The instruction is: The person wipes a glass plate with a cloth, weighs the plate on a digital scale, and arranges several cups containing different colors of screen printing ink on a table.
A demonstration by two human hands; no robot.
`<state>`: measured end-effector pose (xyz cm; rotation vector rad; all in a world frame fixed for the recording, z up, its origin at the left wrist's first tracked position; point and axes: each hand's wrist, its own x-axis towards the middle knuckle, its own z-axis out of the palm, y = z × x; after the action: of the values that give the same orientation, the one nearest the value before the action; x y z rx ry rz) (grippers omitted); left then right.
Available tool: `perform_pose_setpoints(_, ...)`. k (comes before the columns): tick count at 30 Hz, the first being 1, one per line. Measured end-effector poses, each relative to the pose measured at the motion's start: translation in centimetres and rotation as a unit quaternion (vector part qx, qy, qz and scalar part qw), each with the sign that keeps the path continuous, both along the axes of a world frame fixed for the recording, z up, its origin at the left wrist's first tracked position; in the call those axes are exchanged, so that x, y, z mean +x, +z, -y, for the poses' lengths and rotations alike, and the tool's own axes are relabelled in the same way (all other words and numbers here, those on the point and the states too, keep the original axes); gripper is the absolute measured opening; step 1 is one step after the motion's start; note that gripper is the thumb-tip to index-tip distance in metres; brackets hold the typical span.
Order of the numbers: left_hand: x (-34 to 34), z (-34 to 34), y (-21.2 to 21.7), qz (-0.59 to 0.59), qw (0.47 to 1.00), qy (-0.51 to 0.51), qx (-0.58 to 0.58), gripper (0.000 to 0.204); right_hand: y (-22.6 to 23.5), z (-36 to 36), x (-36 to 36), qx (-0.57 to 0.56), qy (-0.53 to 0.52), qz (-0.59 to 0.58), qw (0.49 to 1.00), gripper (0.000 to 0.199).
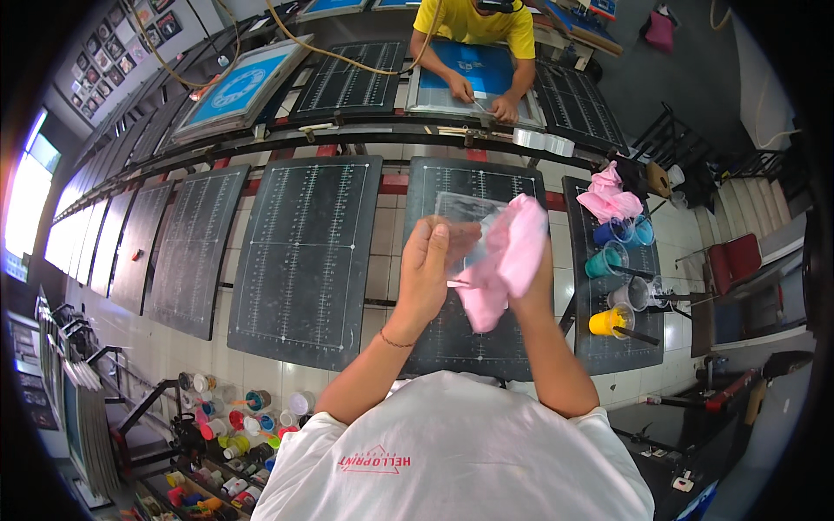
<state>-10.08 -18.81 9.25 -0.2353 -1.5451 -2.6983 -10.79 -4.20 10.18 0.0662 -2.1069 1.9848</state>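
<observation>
Above a black platen board point(480, 343), my two hands are close together in front of me. My left hand point(424, 265) is closed on a clear plastic cup point(460, 208), which is smeared by motion and has a bluish patch low on its side. Against the cup lies a pink cloth point(519, 247), bunched up and hanging down between my hands. My right hand point(540, 282) grips this cloth from the right; most of its fingers are hidden behind the folds.
On the board to my right stand plastic cups of blue point(613, 231), teal point(605, 260) and yellow point(611, 322) ink, beside another pink cloth point(610, 195). Across the rail, a person in a yellow shirt point(473, 30) works over a blue screen frame point(473, 74). Ink jars point(258, 399) crowd the lower left.
</observation>
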Motion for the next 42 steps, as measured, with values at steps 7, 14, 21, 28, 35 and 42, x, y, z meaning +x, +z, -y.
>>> perform_pose_setpoints(7,1.3,-0.7,-1.8,-0.030,0.996,0.067,-0.052,0.026,-1.3,-0.6,1.7,0.013,-0.009,0.043,0.999,0.031)
perform_pose_setpoints(14,1.7,0.3,-2.6,-0.065,0.987,0.073,-0.124,0.023,-0.8,0.8,0.7,-0.012,-0.019,-0.009,1.000,0.035)
perform_pose_setpoints(21,3.7,0.8,-1.2,-0.052,0.951,0.100,-0.289,0.020,-1.7,-1.1,0.5,0.100,0.020,0.018,0.995,0.023)
perform_pose_setpoints(28,4.6,-0.1,-2.4,-0.066,0.951,0.101,-0.284,0.021,-3.0,-1.6,1.0,0.013,0.008,0.082,0.996,0.027)
perform_pose_setpoints(35,4.6,0.1,-3.2,-0.117,0.914,0.163,-0.352,0.023,-2.9,0.3,1.1,0.190,-0.051,-0.181,0.964,0.022)
perform_pose_setpoints(42,4.9,-0.9,-7.7,0.023,0.979,0.195,-0.048,0.023,-9.5,-6.3,3.7,0.093,-0.043,-0.063,0.993,0.024)
